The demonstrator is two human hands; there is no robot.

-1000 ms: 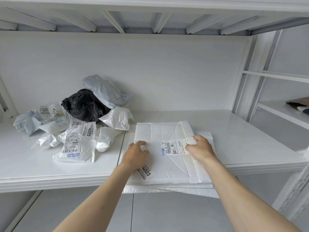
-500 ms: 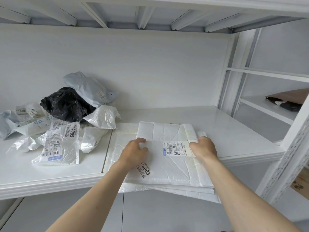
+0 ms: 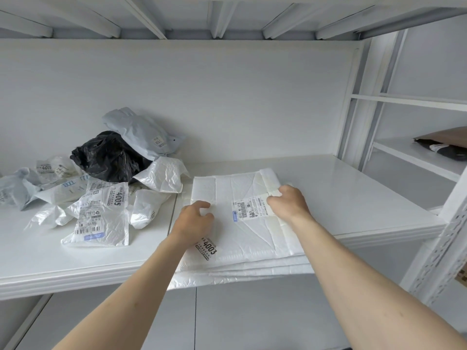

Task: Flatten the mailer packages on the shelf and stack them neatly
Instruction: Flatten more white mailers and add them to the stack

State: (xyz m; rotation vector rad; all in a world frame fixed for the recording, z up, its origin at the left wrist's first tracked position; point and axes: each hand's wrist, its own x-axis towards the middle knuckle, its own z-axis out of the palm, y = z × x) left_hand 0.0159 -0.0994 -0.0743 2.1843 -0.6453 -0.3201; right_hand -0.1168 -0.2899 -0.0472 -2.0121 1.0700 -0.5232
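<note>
A stack of flat white mailers [image 3: 252,263] lies in the middle of the shelf [image 3: 353,198], its near end hanging over the front edge. The top mailer [image 3: 242,236] carries a barcode label [image 3: 250,209] and a "4003" mark. My left hand [image 3: 194,221] sits on its left part with thumb and fingers curled, pinching the surface. My right hand [image 3: 288,205] grips the folded right edge beside the label. To the left lies a loose pile of crumpled mailers: a black one [image 3: 108,157], a grey one [image 3: 141,132] and a white one marked "4005" [image 3: 101,215].
More crumpled white and grey mailers [image 3: 17,185] spread to the far left. A white upright post [image 3: 439,236] stands at the right front corner. A brown package [image 3: 444,140] lies on the neighbouring shelf at right. The shelf right of the stack is bare.
Both hands stay on the top mailer in nearly the same spots. The view has swung a little, so the pile and the stack sit slightly differently in the frame.
</note>
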